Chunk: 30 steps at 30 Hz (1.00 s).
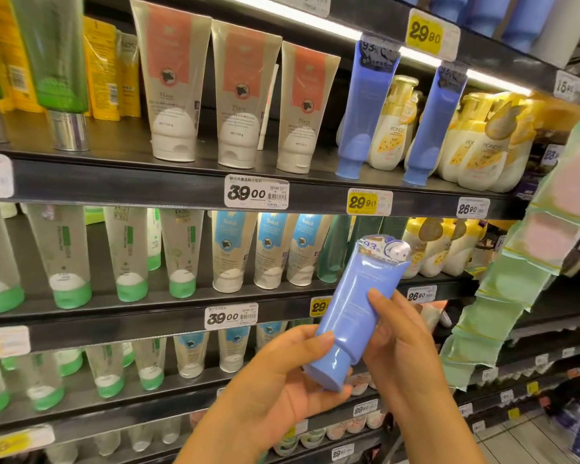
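Observation:
I hold a blue tube (359, 303) of face wash, cap end down and tilted to the right, in front of the store shelves. My left hand (278, 380) cups its blue cap from below, thumb lying along the tube's lower edge. My right hand (402, 346) grips the tube's right side, thumb across its front. The tube's crimped top carries a "93%" label. Two matching blue tubes (365, 108) stand cap-down on the upper shelf.
Dark shelves (131, 185) hold rows of tubes: beige ones with coral labels (171, 82) above, clear ones with green caps (67, 259) and blue-labelled ones (231, 249) below. Yellow pump bottles (482, 145) stand at right. Green packets (523, 276) hang at far right. Price tags line the shelf edges.

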Each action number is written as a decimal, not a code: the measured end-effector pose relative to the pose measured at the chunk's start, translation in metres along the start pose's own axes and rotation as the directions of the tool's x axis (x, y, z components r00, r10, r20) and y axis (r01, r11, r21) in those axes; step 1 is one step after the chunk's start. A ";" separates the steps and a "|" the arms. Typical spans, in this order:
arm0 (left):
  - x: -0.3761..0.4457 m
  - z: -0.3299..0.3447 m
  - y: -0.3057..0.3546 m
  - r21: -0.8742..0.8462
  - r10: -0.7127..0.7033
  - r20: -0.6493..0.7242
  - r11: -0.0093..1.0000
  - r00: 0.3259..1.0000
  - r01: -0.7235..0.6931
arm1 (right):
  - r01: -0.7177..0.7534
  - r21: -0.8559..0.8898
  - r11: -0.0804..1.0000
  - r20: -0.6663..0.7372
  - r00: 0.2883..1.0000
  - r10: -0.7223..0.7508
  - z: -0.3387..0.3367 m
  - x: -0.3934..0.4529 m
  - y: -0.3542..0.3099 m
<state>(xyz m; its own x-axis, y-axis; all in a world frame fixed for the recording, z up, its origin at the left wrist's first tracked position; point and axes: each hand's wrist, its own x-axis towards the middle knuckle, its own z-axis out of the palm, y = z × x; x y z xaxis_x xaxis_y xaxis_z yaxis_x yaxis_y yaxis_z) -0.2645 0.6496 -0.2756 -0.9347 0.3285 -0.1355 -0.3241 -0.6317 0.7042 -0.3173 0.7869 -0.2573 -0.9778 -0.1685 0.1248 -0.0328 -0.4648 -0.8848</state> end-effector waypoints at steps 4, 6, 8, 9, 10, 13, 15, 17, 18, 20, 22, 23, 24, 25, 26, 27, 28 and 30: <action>-0.003 0.007 0.004 -0.162 -0.081 0.104 0.982 0.991 0.097 | -0.124 0.018 0.992 0.001 0.992 0.124 0.003 0.000 -0.001; -0.003 0.008 0.004 -0.173 -0.091 0.140 0.978 0.986 0.115 | -0.156 0.015 0.988 -0.018 0.988 0.156 0.003 -0.001 -0.002; -0.001 0.008 0.004 -0.156 -0.095 0.146 0.981 0.985 0.118 | -0.159 0.022 0.987 -0.026 0.987 0.159 0.002 0.000 -0.003; 0.000 0.008 0.004 -0.145 -0.095 0.142 0.983 0.985 0.116 | -0.155 0.025 0.988 -0.029 0.987 0.156 0.001 0.000 -0.004; 0.002 0.008 0.004 -0.130 -0.094 0.134 0.985 0.986 0.112 | -0.147 0.029 0.989 -0.029 0.989 0.148 -0.001 -0.001 -0.005; 0.009 0.010 0.002 -0.001 -0.067 0.101 0.998 0.993 0.067 | -0.097 0.028 0.995 -0.024 0.995 0.098 -0.005 -0.003 -0.010; 0.015 0.012 0.001 0.115 -0.034 0.086 0.993 0.996 0.024 | -0.054 -0.017 0.998 -0.037 0.998 0.053 -0.008 -0.003 -0.016; 0.023 0.016 0.000 0.194 0.018 0.077 0.981 0.997 -0.032 | -0.015 -0.083 0.996 -0.063 0.998 0.010 -0.010 -0.002 -0.021; 0.029 0.018 0.000 0.235 0.050 0.070 0.970 0.996 -0.065 | 0.005 -0.128 0.992 -0.073 0.997 -0.014 -0.012 0.000 -0.025; 0.040 0.022 0.001 0.346 0.130 0.047 0.928 0.990 -0.138 | 0.047 -0.229 0.972 -0.088 0.994 -0.069 -0.014 0.004 -0.031; 0.052 0.025 0.001 0.433 0.215 0.030 0.877 0.976 -0.206 | 0.089 -0.326 0.941 -0.082 0.989 -0.122 -0.015 0.007 -0.039; 0.059 0.027 0.002 0.460 0.251 0.030 0.856 0.968 -0.236 | 0.107 -0.368 0.924 -0.070 0.987 -0.142 -0.016 0.010 -0.043; 0.064 0.029 0.003 0.475 0.282 0.032 0.840 0.959 -0.263 | 0.121 -0.404 0.907 -0.054 0.986 -0.155 -0.018 0.012 -0.046; 0.070 0.031 0.004 0.483 0.310 0.031 0.828 0.950 -0.286 | 0.132 -0.436 0.890 -0.035 0.986 -0.163 -0.020 0.015 -0.049; 0.074 0.034 0.005 0.488 0.335 0.027 0.818 0.942 -0.304 | 0.138 -0.460 0.877 -0.016 0.986 -0.164 -0.021 0.018 -0.051; 0.078 0.036 0.005 0.494 0.356 0.023 0.809 0.934 -0.320 | 0.141 -0.473 0.870 0.000 0.987 -0.160 -0.022 0.021 -0.052; 0.082 0.039 0.007 0.503 0.381 0.025 0.794 0.924 -0.341 | 0.146 -0.481 0.865 0.020 0.988 -0.156 -0.023 0.026 -0.054; 0.089 0.046 0.012 0.553 0.428 0.030 0.745 0.903 -0.372 | 0.159 -0.494 0.855 0.048 0.987 -0.156 -0.023 0.035 -0.057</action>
<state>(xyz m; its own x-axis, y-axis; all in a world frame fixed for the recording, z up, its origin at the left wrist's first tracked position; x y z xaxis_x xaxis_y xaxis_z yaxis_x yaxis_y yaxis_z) -0.3449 0.7034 -0.2476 -0.9787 0.0470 0.2000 0.1865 -0.2043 0.9610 -0.3547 0.8275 -0.2125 -0.9496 -0.1354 0.2826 -0.2859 0.0050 -0.9582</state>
